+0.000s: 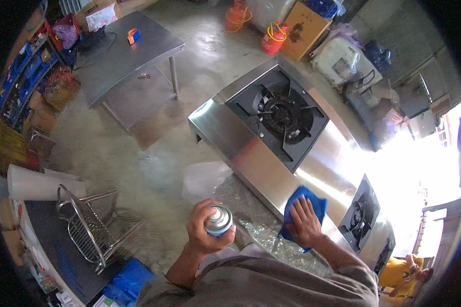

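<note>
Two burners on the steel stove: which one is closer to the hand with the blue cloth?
The smaller-looking burner at the lower right, just right of the right hand pressing the blue cloth. The big central burner sits farther up the stove.

1. Open concrete floor [138,153] lies between the steel stove unit [251,148] and the steel desk [123,56]; a hand could pass freely there.
2. The stove unit's flat steel top is bare left of the black burner [279,115].
3. The burner's raised prongs block a low sweep across its middle.
4. A wire rack [87,225] stands at the lower left, near the left hand [205,230].
5. Gas cylinders [274,38] and boxes [305,23] crowd the far side.
</note>
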A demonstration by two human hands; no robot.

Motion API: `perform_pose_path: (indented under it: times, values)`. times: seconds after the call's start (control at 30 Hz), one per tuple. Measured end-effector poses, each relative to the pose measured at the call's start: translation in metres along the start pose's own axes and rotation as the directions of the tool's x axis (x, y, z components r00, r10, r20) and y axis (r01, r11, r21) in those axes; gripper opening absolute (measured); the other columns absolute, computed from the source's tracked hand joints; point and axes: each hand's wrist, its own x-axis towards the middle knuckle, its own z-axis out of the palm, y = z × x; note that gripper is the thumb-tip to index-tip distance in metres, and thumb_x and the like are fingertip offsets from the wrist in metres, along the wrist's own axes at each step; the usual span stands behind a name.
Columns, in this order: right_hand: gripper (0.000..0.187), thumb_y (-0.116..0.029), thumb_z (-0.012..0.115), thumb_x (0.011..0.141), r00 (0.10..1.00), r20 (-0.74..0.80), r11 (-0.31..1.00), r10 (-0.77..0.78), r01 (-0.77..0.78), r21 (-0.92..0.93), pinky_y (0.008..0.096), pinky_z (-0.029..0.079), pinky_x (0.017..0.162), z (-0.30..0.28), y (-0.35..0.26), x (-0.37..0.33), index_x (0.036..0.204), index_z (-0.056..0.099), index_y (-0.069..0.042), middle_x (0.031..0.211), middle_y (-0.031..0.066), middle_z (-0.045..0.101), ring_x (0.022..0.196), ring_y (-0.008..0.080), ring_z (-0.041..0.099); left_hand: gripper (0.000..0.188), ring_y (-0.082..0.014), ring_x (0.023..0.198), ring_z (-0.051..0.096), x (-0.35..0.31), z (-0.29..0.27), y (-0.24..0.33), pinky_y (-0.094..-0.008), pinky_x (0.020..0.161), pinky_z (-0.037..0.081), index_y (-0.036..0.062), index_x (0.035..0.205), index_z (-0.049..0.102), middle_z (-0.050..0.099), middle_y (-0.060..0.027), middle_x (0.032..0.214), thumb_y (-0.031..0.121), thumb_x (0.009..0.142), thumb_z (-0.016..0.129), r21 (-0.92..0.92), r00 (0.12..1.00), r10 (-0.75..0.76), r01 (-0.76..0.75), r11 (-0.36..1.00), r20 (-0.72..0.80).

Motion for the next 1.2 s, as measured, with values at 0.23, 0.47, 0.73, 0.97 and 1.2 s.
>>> perform_pose_path:
  times: [0.23,0.47,0.73,0.97,1.2]
  values:
    - [0.069,-0.041,0.048,0.106,0.954,-0.197,0.973,-0.226,0.213,-0.084,0.0533,0.013,0.129,-0.058,-0.061,0.189,0.155,0.036,0.006,0.164,0.0266,0.031,0.158,0.0425,0.017,0.068,-0.0353,0.093,0.071,-0.004,-0.004,0.002,-0.0449,0.079,0.058,0.0103,0.129,0.046,0.067,-0.0251,0.110,0.023,0.076,0.085,-0.027,1.000,-0.010,0.010,1.000,-0.011]
    - [0.061,-0.038,0.037,0.109,0.899,-0.394,0.978,-0.194,0.210,-0.002,0.0545,0.017,0.127,-0.097,-0.108,0.414,0.153,0.041,0.003,0.163,0.0260,0.036,0.155,0.0449,0.023,0.073,-0.0367,0.092,0.073,-0.010,-0.019,0.024,-0.0436,0.075,0.061,0.0125,0.132,0.041,0.067,-0.0248,0.109,0.021,0.075,0.086,0.129,1.000,0.010,-0.010,0.992,0.007]
    - [0.066,-0.039,0.043,0.107,0.976,-0.165,0.988,-0.142,0.129,-0.082,0.0569,0.012,0.128,-0.049,-0.061,0.175,0.160,0.032,-0.002,0.164,0.0286,0.030,0.156,0.0481,0.018,0.072,-0.0344,0.095,0.073,-0.021,-0.023,0.032,-0.0428,0.079,0.059,0.0103,0.132,0.041,0.068,-0.0250,0.109,0.019,0.076,0.085,-0.009,0.997,-0.025,0.024,1.000,-0.069]
    - [0.066,-0.040,0.039,0.107,0.866,-0.342,0.930,-0.365,0.320,-0.182,0.0568,0.014,0.127,-0.075,-0.065,0.313,0.157,0.034,0.003,0.163,0.0301,0.030,0.155,0.0483,0.020,0.073,-0.0338,0.095,0.073,-0.017,-0.026,0.034,-0.0460,0.082,0.058,0.0120,0.132,0.041,0.069,-0.0211,0.109,0.024,0.075,0.086,0.106,0.999,0.002,-0.006,0.994,0.045]
    - [0.061,-0.035,0.039,0.109,0.845,-0.436,0.947,-0.309,0.315,-0.059,0.0545,0.015,0.128,-0.078,-0.088,0.357,0.156,0.036,0.004,0.165,0.0266,0.030,0.155,0.0457,0.022,0.072,-0.0353,0.092,0.072,-0.010,-0.017,0.029,-0.0522,0.086,0.056,0.0126,0.131,0.042,0.068,-0.0228,0.105,0.022,0.074,0.085,0.048,0.999,-0.031,0.033,0.998,-0.044]
